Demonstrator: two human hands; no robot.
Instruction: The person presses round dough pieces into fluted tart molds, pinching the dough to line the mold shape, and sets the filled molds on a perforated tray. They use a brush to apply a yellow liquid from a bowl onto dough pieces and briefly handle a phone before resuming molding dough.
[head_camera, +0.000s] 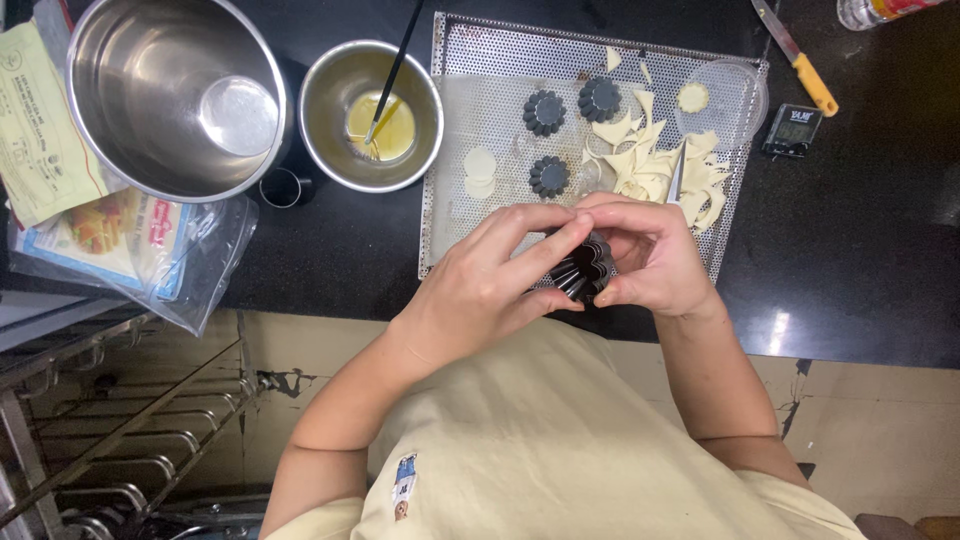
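My left hand (490, 285) and my right hand (650, 255) meet over the near edge of a perforated metal tray (450, 200). Between them they hold a small dark fluted mould (585, 268), tilted on its side, fingers of both hands wrapped around it. On the tray behind lie three more dark fluted moulds (545, 112), two pale dough rounds (480, 170) and a heap of pale dough scraps (650, 160).
A small steel bowl (340, 100) with yellow liquid and a dark-handled brush stands left of the tray, a big empty steel bowl (170, 95) further left. A plastic-bagged packet (110, 240), a yellow-handled knife (800, 60), a small digital timer (792, 130) and a metal rack (110, 420) below the black counter.
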